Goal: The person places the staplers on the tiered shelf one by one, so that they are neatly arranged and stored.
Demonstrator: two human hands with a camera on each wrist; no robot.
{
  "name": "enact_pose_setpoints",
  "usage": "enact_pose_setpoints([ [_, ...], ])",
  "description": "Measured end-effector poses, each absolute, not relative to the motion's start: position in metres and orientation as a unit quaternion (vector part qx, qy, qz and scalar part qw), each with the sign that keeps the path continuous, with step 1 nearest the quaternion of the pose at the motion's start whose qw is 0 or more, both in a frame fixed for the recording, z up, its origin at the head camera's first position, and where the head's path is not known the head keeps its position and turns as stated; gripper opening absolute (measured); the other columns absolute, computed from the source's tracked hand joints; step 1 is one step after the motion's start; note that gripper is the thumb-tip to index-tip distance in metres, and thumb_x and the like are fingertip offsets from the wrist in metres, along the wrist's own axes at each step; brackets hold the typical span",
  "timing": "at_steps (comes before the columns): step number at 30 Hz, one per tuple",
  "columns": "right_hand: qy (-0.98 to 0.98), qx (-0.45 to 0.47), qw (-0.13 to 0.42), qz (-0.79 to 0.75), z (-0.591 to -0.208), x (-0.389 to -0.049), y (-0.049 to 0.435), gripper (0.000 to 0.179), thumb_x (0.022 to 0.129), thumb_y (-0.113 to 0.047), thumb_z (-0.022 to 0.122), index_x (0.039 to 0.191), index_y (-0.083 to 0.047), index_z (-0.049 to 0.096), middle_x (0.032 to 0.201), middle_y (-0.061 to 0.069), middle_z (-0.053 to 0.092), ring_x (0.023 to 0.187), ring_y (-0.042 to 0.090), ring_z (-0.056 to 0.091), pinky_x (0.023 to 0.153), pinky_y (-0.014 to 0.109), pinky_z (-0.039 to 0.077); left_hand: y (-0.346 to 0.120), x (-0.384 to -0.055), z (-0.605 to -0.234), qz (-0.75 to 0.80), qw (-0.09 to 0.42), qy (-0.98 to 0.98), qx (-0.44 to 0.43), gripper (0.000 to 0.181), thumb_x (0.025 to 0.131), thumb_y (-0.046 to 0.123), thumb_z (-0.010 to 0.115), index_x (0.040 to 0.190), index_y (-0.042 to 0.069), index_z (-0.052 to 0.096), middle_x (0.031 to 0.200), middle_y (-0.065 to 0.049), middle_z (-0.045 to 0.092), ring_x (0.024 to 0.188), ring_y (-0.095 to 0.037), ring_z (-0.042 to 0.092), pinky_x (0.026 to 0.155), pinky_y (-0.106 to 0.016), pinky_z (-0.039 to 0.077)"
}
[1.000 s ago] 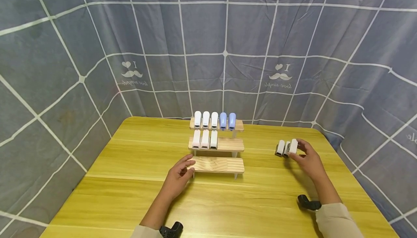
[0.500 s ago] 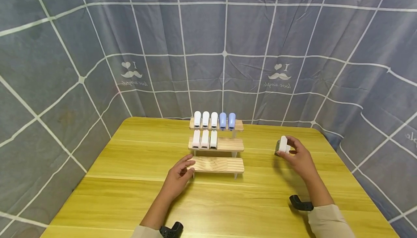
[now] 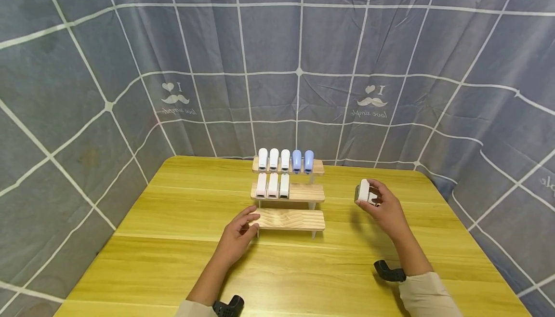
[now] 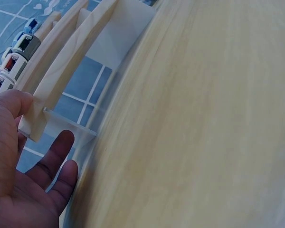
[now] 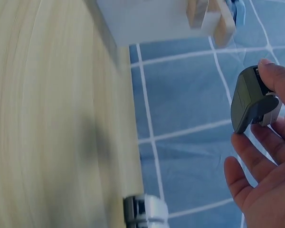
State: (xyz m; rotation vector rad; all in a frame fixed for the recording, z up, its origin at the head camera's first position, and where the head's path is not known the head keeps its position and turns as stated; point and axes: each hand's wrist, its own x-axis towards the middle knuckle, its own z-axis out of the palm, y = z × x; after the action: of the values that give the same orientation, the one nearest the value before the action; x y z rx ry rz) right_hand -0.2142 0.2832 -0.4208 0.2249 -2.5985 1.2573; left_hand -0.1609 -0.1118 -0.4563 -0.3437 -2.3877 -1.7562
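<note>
A tiered wooden stand (image 3: pixel 303 219) stands mid-table; my left hand (image 3: pixel 236 237) pinches the left end of its lowest board between thumb and fingers. My right hand (image 3: pixel 387 211) grips a mini stapler (image 3: pixel 363 191) with a white top and dark grey base, raised above the table at right. In the right wrist view, the thumb and fingers hold the stapler (image 5: pixel 249 99) by its sides. Other white and grey staplers (image 5: pixel 149 209) stand below on the table, mostly hidden by my hand in the head view.
White staplers (image 3: pixel 274 159) and blue staplers (image 3: pixel 309 160) line the top board. Pale pink staplers (image 3: pixel 261 184) and a white stapler (image 3: pixel 284 185) stand on the middle board's left part. A grey curtain (image 3: pixel 269 95) hangs behind the yellow wood-grain table (image 3: pixel 186 196).
My right hand has lifted the stapler and moved it left, past the other staplers toward the stand. My left hand has stayed at the stand's end.
</note>
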Motion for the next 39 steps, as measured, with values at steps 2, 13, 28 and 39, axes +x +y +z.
enact_pose_setpoints([
  [2,-0.891,0.082,0.122,0.429,-0.420,-0.214,0.276,0.070,0.090,-0.022,0.076,0.147,-0.001,0.041,0.134,0.026,0.055,0.103,0.037,0.058,0.077,0.027,0.050,-0.112,-0.161,-0.457,-0.589,0.081,-0.796,-0.117,0.023,0.094,-0.003,0.063,0.116,-0.006,0.068,0.143,-0.019,0.052,0.110,-0.032,0.060,0.082,-0.027,0.049],
  [13,-0.876,0.137,0.138,0.441,-0.414,-0.218,0.233,0.071,0.086,-0.019,0.080,0.145,0.000,0.045,0.133,0.020,0.058,0.120,0.036,0.054,0.091,0.050,0.045,-0.113,-0.162,-0.457,-0.588,0.083,-0.796,-0.118,0.023,0.094,-0.003,0.063,0.117,-0.006,0.068,0.143,-0.018,0.052,0.112,-0.032,0.060,0.083,-0.027,0.050],
  [28,-0.854,0.169,0.127,0.476,-0.414,-0.220,0.171,0.070,0.083,-0.018,0.083,0.143,-0.003,0.049,0.128,0.014,0.062,0.114,0.030,0.058,0.091,0.052,0.047,-0.113,-0.161,-0.456,-0.588,0.084,-0.796,-0.115,0.023,0.093,-0.004,0.064,0.116,-0.005,0.068,0.142,-0.018,0.053,0.112,-0.033,0.060,0.083,-0.027,0.050],
  [39,-0.839,0.164,0.108,0.507,-0.419,-0.227,0.138,0.072,0.081,-0.015,0.084,0.144,-0.005,0.050,0.126,0.013,0.063,0.114,0.030,0.062,0.093,0.042,0.051,-0.112,-0.161,-0.455,-0.588,0.082,-0.796,-0.118,0.023,0.093,-0.004,0.064,0.116,-0.006,0.068,0.142,-0.020,0.052,0.113,-0.034,0.060,0.084,-0.028,0.050],
])
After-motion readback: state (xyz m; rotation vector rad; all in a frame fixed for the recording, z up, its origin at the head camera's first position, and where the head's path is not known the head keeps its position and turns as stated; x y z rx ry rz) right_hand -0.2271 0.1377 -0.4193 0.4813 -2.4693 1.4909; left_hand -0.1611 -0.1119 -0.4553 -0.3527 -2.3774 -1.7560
